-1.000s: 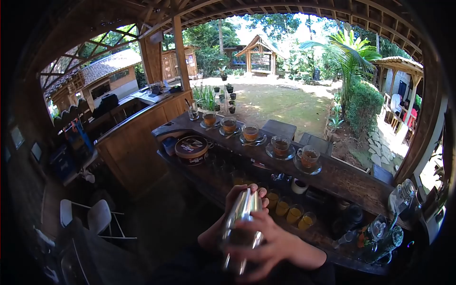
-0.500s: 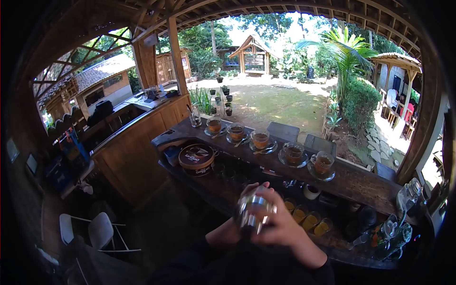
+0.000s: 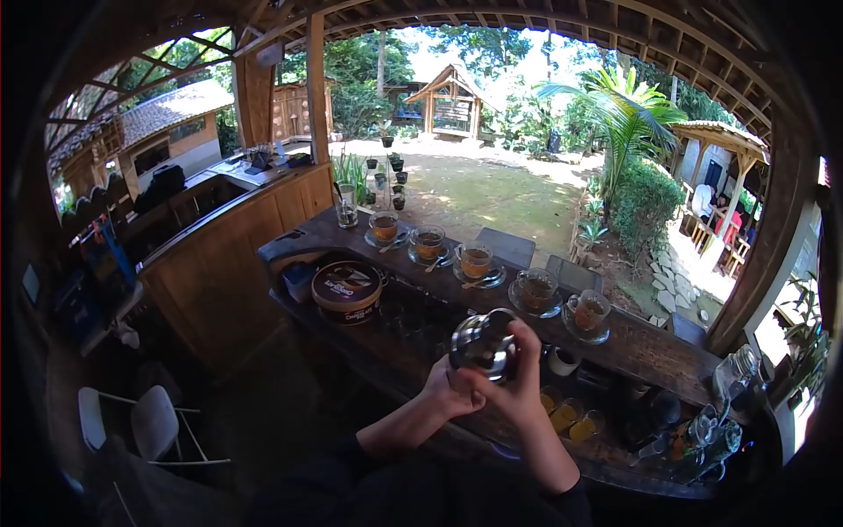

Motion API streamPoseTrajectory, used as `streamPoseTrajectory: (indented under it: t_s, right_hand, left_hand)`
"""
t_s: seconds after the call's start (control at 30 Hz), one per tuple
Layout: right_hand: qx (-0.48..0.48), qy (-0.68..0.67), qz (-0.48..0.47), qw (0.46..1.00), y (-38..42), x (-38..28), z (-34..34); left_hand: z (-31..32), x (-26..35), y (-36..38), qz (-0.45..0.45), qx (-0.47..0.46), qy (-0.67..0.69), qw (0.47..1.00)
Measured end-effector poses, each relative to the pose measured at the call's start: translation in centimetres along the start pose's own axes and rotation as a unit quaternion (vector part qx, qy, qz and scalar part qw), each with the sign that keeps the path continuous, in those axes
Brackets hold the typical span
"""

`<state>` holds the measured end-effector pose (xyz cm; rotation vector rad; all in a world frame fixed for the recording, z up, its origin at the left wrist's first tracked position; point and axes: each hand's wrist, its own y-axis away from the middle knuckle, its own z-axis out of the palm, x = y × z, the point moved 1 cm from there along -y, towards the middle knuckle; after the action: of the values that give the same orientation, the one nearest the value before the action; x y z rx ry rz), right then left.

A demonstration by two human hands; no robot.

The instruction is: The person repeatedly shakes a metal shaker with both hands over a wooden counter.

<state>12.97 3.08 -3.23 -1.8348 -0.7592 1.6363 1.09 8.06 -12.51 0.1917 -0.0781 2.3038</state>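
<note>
A shiny metal cocktail shaker [image 3: 479, 344] is held up in front of me, tilted, above the near side of the dark wooden counter [image 3: 650, 358]. My right hand [image 3: 516, 373] grips it from the right, with fingers reaching up to its top end. My left hand [image 3: 450, 393] is closed around its lower left part, and the shaker hides some of its fingers. Beyond the hands, several glass cups of amber drink, such as the middle cup [image 3: 475, 260], stand on glass saucers along the raised ledge. Small glasses of yellow-orange drink [image 3: 583, 428] are on the lower level to the right.
A round brown tub [image 3: 347, 292] sits on the lower shelf at left. A glass holding utensils [image 3: 347, 213] stands at the ledge's far end. Glass jars [image 3: 736, 369] crowd the right end. White folding chairs [image 3: 156, 423] are at lower left. Distant people sit under a shelter.
The shaker has moved up and away from my body, with both hands still on it. The camera view has shifted slightly, so the counter appears further left.
</note>
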Motion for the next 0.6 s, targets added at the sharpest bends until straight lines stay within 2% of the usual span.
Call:
streamPoseTrajectory:
  t_s: [0.03,0.07,0.13,0.2,0.23,0.27,0.33,0.4,0.43,0.47,0.5,0.53,0.57,0.6]
  right_hand:
    - [-0.020,0.097,-0.076,0.992,-0.5,-1.0,-0.8]
    - [-0.028,0.032,-0.207,0.977,-0.9,-1.4,-0.3]
    - [-0.154,0.022,-0.342,0.927,-1.2,-7.9,0.9]
    - [-0.225,0.063,-0.349,0.907,2.1,-9.7,1.4]
    - [-0.173,0.086,-0.411,0.891,1.9,-10.1,2.4]
    - [-0.187,0.102,-0.469,0.857,1.8,-7.3,2.1]
    - [-0.201,0.074,-0.360,0.908,-1.5,-6.0,1.1]
    - [-0.082,0.007,-0.161,0.984,-2.0,-0.8,0.7]
    - [-0.050,0.019,-0.113,0.992,-1.8,-0.8,0.2]
    - [-0.016,0.032,-0.070,0.997,-2.0,-0.9,-0.3]
    - [-0.077,0.006,-0.236,0.969,-2.8,-2.7,-0.4]
    - [-0.163,0.122,-0.352,0.914,-2.6,-6.5,-0.6]
    - [-0.198,0.046,-0.369,0.907,-0.8,-8.3,0.2]
    - [-0.220,0.077,-0.478,0.847,0.0,-10.6,0.2]
  left_hand:
    - [2.5,-0.7,0.7,0.062,-0.010,-0.060,0.996]
    - [5.2,-1.2,1.1,0.124,-0.020,-0.119,0.985]
    - [5.2,1.1,1.5,0.013,-0.054,-0.011,0.998]
    - [9.2,0.8,2.8,0.067,-0.222,-0.089,0.969]
    - [9.4,1.2,2.6,0.073,-0.232,-0.095,0.965]
    - [9.1,1.5,2.4,0.078,-0.241,-0.101,0.962]
    - [4.8,2.7,1.3,0.040,-0.037,-0.031,0.998]
    - [4.0,0.7,0.7,0.120,-0.054,-0.030,0.991]
    - [-1.8,1.8,0.2,0.006,-0.030,0.012,0.999]
    - [-1.7,2.0,0.5,0.000,-0.030,0.012,0.999]
    - [-1.1,2.2,0.6,0.044,-0.011,-0.012,0.999]
    - [-0.2,2.0,0.7,0.091,0.009,-0.031,0.995]
    - [1.0,1.4,0.8,0.137,0.031,-0.051,0.989]
    - [7.5,0.2,1.7,0.043,-0.274,-0.045,0.960]
